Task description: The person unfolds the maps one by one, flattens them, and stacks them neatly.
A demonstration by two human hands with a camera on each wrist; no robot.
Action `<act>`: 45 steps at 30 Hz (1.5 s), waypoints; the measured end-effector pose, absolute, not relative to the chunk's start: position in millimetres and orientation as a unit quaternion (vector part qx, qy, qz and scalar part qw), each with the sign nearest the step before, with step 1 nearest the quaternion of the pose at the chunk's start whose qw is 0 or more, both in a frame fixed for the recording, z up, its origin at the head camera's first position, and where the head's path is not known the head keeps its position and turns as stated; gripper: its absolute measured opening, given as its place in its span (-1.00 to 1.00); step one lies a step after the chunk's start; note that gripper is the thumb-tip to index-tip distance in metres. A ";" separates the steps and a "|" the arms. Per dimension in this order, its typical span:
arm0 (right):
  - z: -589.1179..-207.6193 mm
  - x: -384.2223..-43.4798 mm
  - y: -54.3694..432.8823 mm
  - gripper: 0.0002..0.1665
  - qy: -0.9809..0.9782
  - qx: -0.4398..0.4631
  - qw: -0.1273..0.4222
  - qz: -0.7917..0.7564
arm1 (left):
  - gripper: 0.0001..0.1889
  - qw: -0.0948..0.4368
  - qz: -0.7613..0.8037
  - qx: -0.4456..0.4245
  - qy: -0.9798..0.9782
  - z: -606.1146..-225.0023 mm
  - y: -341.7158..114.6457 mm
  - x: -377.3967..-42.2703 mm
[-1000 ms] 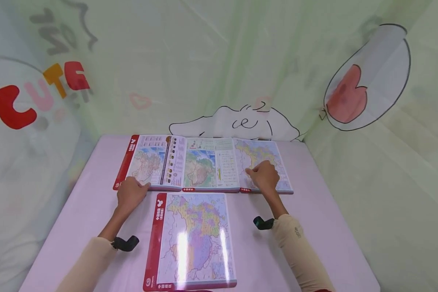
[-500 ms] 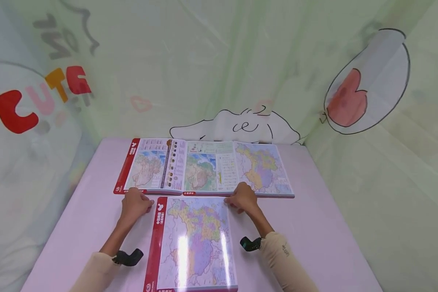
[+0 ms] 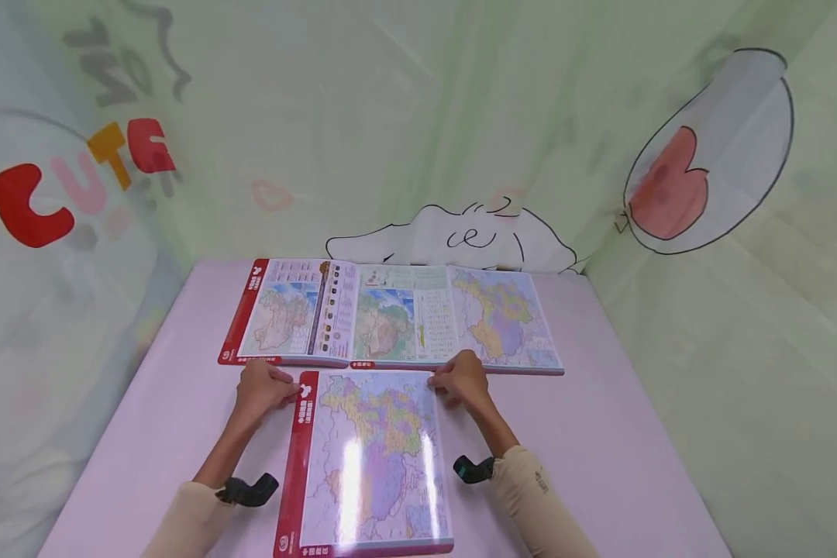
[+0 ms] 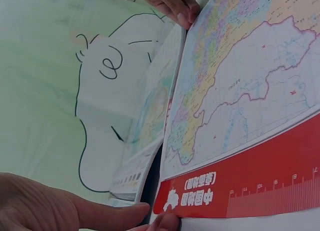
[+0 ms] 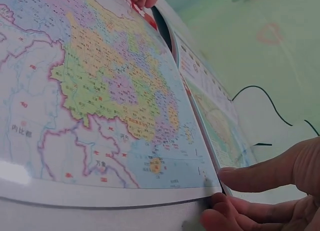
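A laminated map (image 3: 373, 457) with a red left border lies flat on the pink table, with two streaks of glare across it. At its far left corner is my left hand (image 3: 261, 391), thumb and fingertips (image 4: 166, 222) meeting at the red corner. My right hand (image 3: 463, 380) pinches the far right corner, its thumb (image 5: 257, 176) at the top edge and its curled fingers at the side and below. Behind it lie three more printed sheets in an overlapping row: a left one with red border (image 3: 282, 318), a middle one (image 3: 387, 322) and a colourful right one (image 3: 502, 322).
The pink table (image 3: 600, 434) ends at a pale fabric backdrop (image 3: 390, 116) with drawings on it. Fabric also hangs at both sides. A black wrist camera (image 3: 247, 490) sticks out from the left forearm, another (image 3: 473, 469) from the right.
My right hand has come from over the right rear sheet down to the map's far right corner. My left hand has left the left rear sheet and moved to the map's far left corner.
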State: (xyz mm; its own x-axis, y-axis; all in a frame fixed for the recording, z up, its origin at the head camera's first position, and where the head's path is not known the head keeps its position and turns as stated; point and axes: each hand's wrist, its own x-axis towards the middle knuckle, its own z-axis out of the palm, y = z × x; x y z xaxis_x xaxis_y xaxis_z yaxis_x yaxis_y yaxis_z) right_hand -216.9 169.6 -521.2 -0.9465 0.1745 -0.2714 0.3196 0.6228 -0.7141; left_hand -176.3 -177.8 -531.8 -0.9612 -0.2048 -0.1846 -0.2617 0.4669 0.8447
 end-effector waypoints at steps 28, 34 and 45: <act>-512.9 -211.4 179.3 -0.83 0.842 0.178 0.114 -0.496 | -0.70 0.044 0.515 -0.115 0.848 -537.8 -178.9 -175.0; -509.3 -211.4 180.9 -0.87 0.804 0.177 0.137 -0.550 | -0.62 0.034 0.546 -0.104 0.830 -538.0 -178.2 -179.1; -499.9 -206.7 182.7 -0.81 0.780 0.169 0.147 -0.584 | -0.60 0.051 0.569 -0.100 0.815 -527.3 -183.2 -181.1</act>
